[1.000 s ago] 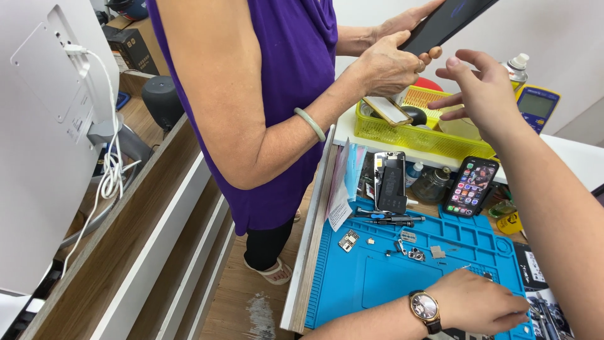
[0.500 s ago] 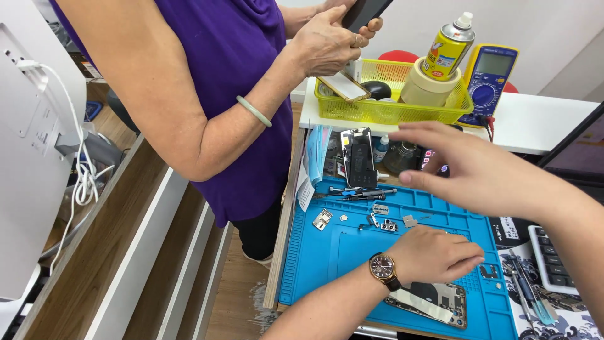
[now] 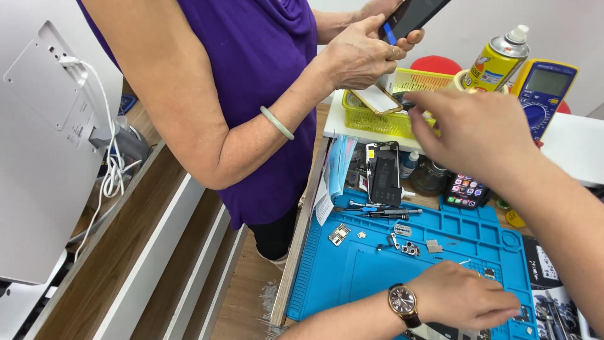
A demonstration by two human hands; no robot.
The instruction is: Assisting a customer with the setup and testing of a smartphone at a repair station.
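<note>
My left hand (image 3: 465,299), with a wristwatch, lies palm down on the blue silicone work mat (image 3: 352,277), next to small metal phone parts (image 3: 406,245). A dark device shows just under it at the bottom edge. My right hand (image 3: 475,135) reaches left to the yellow basket (image 3: 377,119), its fingertips at a small dark thing on the rim; whether it grips is unclear. An opened phone (image 3: 382,171) lies beyond the mat. A person in a purple top stands at the left, holding a dark phone (image 3: 412,16) in both hands.
A yellow spray can (image 3: 500,60) and a yellow multimeter (image 3: 544,91) stand behind the basket. A lit phone (image 3: 465,189), a small bottle (image 3: 409,165) and screwdrivers (image 3: 384,211) lie near the mat's far edge. A white monitor back with cables (image 3: 50,145) fills the left.
My right hand has dropped from up near the person's phone down to the yellow basket. My left hand has stayed on the blue mat. The view has swung left.
</note>
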